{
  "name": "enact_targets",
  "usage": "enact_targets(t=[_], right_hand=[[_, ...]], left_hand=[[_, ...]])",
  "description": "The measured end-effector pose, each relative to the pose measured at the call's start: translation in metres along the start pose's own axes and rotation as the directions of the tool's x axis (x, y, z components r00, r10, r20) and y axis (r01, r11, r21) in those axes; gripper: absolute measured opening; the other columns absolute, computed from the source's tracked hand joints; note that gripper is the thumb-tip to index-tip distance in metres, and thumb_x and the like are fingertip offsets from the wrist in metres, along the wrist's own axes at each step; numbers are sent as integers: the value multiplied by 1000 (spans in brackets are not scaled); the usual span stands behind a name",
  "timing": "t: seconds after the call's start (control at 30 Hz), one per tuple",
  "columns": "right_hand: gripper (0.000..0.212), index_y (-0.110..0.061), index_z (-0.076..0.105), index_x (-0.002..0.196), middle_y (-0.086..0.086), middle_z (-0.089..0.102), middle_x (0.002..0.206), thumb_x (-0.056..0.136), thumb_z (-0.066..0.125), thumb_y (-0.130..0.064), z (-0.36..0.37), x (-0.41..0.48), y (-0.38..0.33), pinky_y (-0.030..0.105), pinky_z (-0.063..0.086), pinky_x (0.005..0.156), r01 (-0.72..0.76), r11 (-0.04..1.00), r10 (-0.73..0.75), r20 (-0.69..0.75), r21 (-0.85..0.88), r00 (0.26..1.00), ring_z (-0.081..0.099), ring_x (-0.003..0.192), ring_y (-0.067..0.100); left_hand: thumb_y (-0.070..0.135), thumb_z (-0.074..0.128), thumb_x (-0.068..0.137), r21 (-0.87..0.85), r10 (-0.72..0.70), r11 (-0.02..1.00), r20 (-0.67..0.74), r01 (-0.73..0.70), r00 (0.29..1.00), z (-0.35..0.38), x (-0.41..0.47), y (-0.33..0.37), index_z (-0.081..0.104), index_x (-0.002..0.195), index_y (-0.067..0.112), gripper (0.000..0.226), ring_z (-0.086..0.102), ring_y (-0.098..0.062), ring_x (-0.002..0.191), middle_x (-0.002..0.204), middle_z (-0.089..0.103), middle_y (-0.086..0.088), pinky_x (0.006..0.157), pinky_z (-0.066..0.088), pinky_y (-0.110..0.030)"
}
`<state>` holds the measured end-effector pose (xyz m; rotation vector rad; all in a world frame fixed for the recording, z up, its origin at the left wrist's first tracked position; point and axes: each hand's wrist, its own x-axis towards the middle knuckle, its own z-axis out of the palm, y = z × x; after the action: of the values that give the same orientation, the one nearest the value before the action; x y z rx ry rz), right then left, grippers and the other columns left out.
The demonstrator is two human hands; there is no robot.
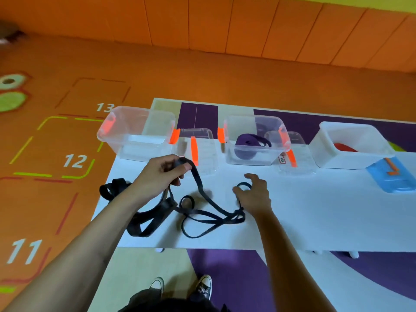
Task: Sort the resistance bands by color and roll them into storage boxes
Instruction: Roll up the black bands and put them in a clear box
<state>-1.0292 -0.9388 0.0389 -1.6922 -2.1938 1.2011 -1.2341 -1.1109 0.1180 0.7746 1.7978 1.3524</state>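
Note:
A tangle of black resistance bands (198, 212) lies on the white table (315, 212). My left hand (157, 176) is shut on one end of a black band, lifted above the table. My right hand (254, 194) rests on the table with a black band loop under its fingers. Another black band (112, 188) lies at the table's left edge. Three boxes stand at the back: an empty clear box (135, 136) on the left, a clear box (254, 140) holding a rolled purple band (249, 145), and a white box (351, 145) with a red band (344, 147).
Two clear lids with orange clips (198, 149) (295, 154) lean between the boxes. A blue lid (394, 176) lies at the far right. Orange floor with painted numbers lies left of the table. My shoes (202, 287) show below the table's front edge.

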Motion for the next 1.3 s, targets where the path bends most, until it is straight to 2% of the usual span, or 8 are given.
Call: enact_targets(t=[0.1, 0.2, 0.37, 0.53, 0.67, 0.77, 1.03, 1.3], right_hand=[[89, -50, 36, 147, -19, 35, 154, 72, 84, -48, 5, -5, -22, 34, 33, 114, 298, 936, -337, 226, 190, 914, 37, 136, 5], [100, -53, 32, 148, -23, 40, 154, 66, 89, -50, 21, -17, -60, 33, 34, 115, 375, 893, -451, 497, 250, 741, 37, 141, 3], [31, -22, 72, 110, -7, 77, 100, 81, 85, -21, 55, -29, -71, 28, 56, 89, 235, 886, -438, 559, 399, 704, 73, 99, 11], [3, -20, 71, 85, -2, 71, 78, 86, 74, -21, 71, -39, -51, 35, 56, 76, 158, 945, -312, 642, 288, 700, 67, 72, 13], [14, -30, 61, 73, -2, 67, 69, 75, 62, -44, 75, -22, 5, 46, 61, 71, 205, 973, -125, 509, -103, 852, 64, 64, 20], [25, -30, 54, 84, -2, 68, 87, 82, 51, -55, 59, -10, 43, 41, 51, 83, 115, 944, -16, 308, -308, 951, 67, 90, 30], [26, -25, 69, 120, 12, 49, 121, 96, 57, -29, -40, 33, 61, 44, 42, 98, -223, 865, 122, -243, -449, 962, 50, 118, 36], [31, -7, 66, 119, 14, 69, 97, 93, 50, -7, -89, 44, 67, 45, 57, 86, -384, 900, 434, -355, 204, 828, 68, 100, 41]], left_hand=[[19, 61, 102, -25, 65, 998, 95, -63, 993, 10, -8, 27, 77, 96, 15, 18, 63, -24, 78, 84, 68, -5, 82, 52, -38], [17, 64, 100, 1, 155, 988, 45, -155, 987, 20, -8, 39, 76, 95, 14, 14, 67, -16, 98, 112, 71, -6, 89, 55, -35], [23, 62, 101, -18, 191, 981, -35, -191, 981, 18, -4, 38, 73, 89, 14, 18, 67, -10, 107, 117, 73, 5, 95, 46, -33], [25, 50, 106, -520, 5, 850, -154, -85, 988, 7, -2, 46, 64, 94, 12, 24, 73, -29, 97, 100, 75, -7, 94, 59, -48], [31, 51, 106, -601, -30, 779, -315, -175, 949, -32, 11, 78, 61, 89, 16, 25, 69, -19, 74, 87, 68, -3, 81, 62, -40], [34, 54, 105, -556, -17, 804, -373, -209, 928, -63, 25, 89, 61, 87, 20, 24, 67, -16, 72, 88, 69, -1, 77, 62, -37], [30, 54, 105, -613, -137, 777, -387, -143, 912, -69, 30, 34, 61, 85, 19, 24, 54, -13, 60, 72, 64, 3, 62, 53, -27], [25, 56, 104, -611, -147, 774, -431, -168, 890, -91, 24, -2, 62, 84, 16, 22, 51, -11, 55, 78, 61, -2, 53, 46, -22]])
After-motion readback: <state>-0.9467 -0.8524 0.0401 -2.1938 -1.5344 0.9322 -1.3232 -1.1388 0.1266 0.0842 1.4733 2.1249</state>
